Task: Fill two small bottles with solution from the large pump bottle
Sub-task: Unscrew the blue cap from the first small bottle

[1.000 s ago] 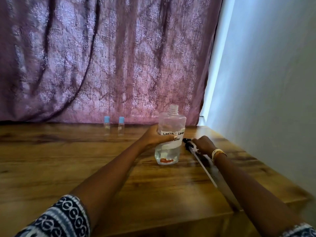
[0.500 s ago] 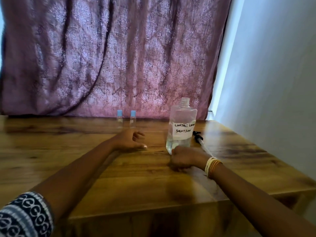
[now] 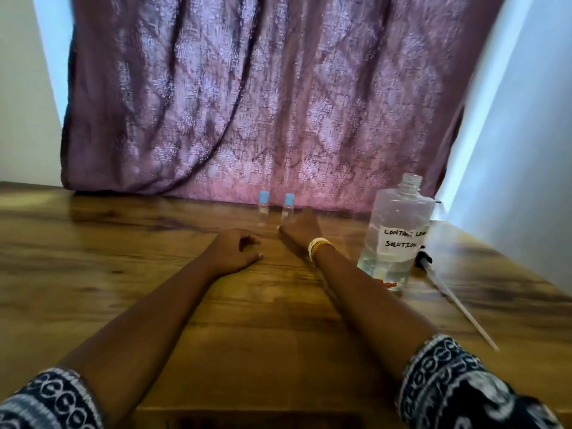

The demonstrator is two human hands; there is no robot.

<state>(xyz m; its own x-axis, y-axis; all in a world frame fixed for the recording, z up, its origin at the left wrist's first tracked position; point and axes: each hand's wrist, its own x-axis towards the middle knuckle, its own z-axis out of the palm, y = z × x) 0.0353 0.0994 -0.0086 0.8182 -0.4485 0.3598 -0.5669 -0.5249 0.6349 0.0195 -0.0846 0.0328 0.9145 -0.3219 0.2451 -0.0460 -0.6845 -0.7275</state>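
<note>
1. Since half a second ago, right hand [image 3: 298,229] has left the base of the large bottle [image 3: 396,233] and gone forward to the right small bottle [image 3: 288,206]; whether its fingers grip anything cannot be told.
2. Left hand [image 3: 233,250] rests on the table [image 3: 123,274], fingers loosely curled, holding nothing.
3. Left small bottle [image 3: 263,207] stands just beyond the left hand, capped, by the curtain [image 3: 247,103].
4. Large bottle stands uncapped, right of the right wrist.
5. Pump [image 3: 445,292] lies beside it, tube pointing toward the near right edge.
6. Bare wood lies left of the left hand.
</note>
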